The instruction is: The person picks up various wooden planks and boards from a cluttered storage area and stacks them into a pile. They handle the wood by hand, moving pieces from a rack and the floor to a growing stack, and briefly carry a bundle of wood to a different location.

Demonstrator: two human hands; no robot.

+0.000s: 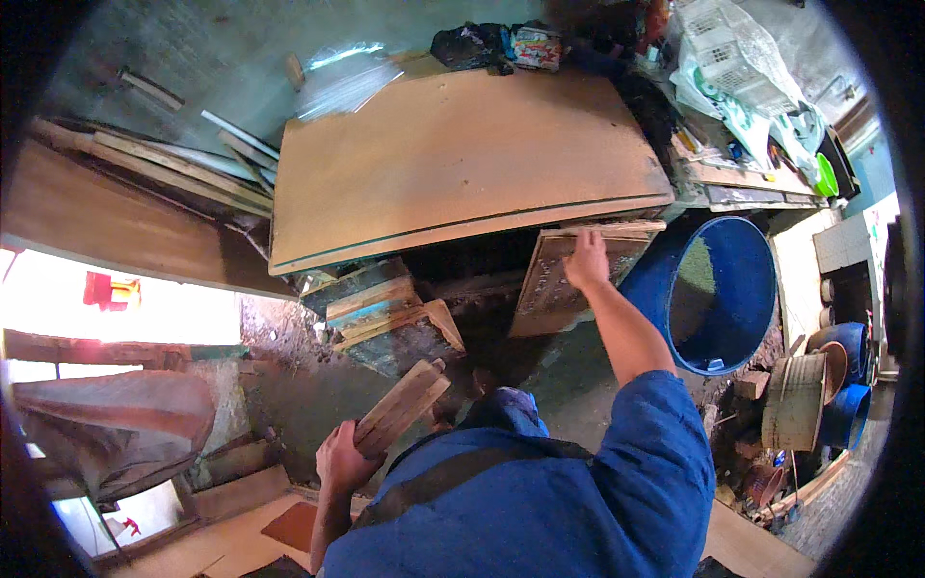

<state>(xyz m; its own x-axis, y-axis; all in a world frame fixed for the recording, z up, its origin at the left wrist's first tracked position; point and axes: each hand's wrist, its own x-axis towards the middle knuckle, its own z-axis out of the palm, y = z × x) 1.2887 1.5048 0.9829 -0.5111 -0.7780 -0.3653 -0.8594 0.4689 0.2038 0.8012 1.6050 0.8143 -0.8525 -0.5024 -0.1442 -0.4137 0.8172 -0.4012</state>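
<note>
In my left hand (344, 460) is a short, thick wooden block (405, 407), gripped at its lower end and tilted up to the right. My right hand (586, 262) is closed over the upper edge of a worn wooden panel (545, 297), which leans beneath the front edge of a large tan board (462, 144). Several wooden pieces (381, 308) are stacked under the left part of that board, above a rough-topped wooden box (409, 342). The inner faces of the fingers on both hands are partly hidden.
A large blue barrel (660, 279) stands close to my right arm. Long planks (173, 169) lie at the left. A white plastic crate (727, 53) and a green cup (826, 176) sit at the back right. More buckets (795, 405) lie at the far right.
</note>
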